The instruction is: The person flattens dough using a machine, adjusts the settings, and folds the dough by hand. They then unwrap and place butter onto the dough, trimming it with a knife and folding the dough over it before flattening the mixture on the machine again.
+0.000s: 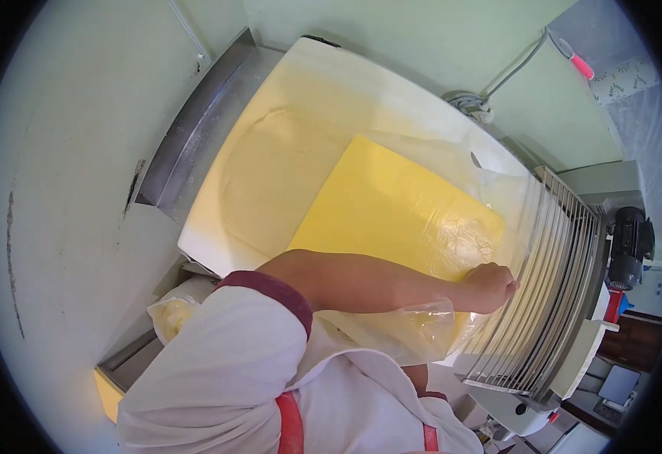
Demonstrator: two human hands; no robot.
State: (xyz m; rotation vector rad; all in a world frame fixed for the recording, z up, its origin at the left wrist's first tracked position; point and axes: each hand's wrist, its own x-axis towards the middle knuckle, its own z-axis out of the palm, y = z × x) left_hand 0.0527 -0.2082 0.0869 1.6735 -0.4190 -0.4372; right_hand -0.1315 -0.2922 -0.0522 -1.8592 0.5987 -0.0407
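A flat, smooth yellow slab (391, 204) lies on a white machine belt (346, 68), with clear plastic film (414, 329) around it and wrinkled over its near right part. My left arm reaches across the slab to the right. My left hand (490, 287) is closed in a fist at the slab's right end, beside the metal bars; what it grips, if anything, is hidden by the fingers. Only a short piece of my right arm (416, 376) shows below the film, and my right hand is out of sight.
A slatted metal guard (543, 303) stands to the right, with a black motor (630, 246) beyond it. A metal tray edge (195, 129) borders the far left, against the wall. A coiled grey cable (467, 100) hangs behind. A plastic bag (174, 310) sits at lower left.
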